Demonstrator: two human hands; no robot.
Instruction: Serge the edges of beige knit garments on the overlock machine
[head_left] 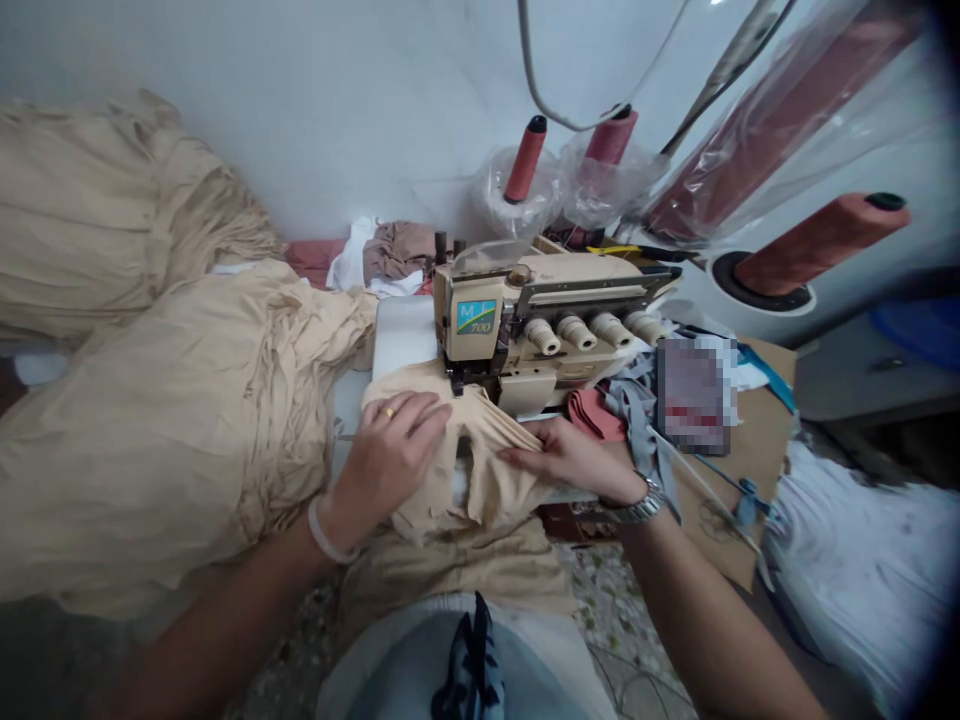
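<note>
My left hand lies flat on a beige knit fabric, pressing it down on the white work surface just in front of an overlock sewing machine. My right hand rests on the same fabric from the other side, its fingertips near the fold. The fabric's edge runs under the presser area of the machine, and the needle area is partly hidden. A large heap of gathered beige fabric lies to the left of my left arm.
Red thread cones in plastic bags stand behind the machine, with a larger cone on the right. Folded red cloth, grey strips and cardboard lie to the right. A pale sack sits low right.
</note>
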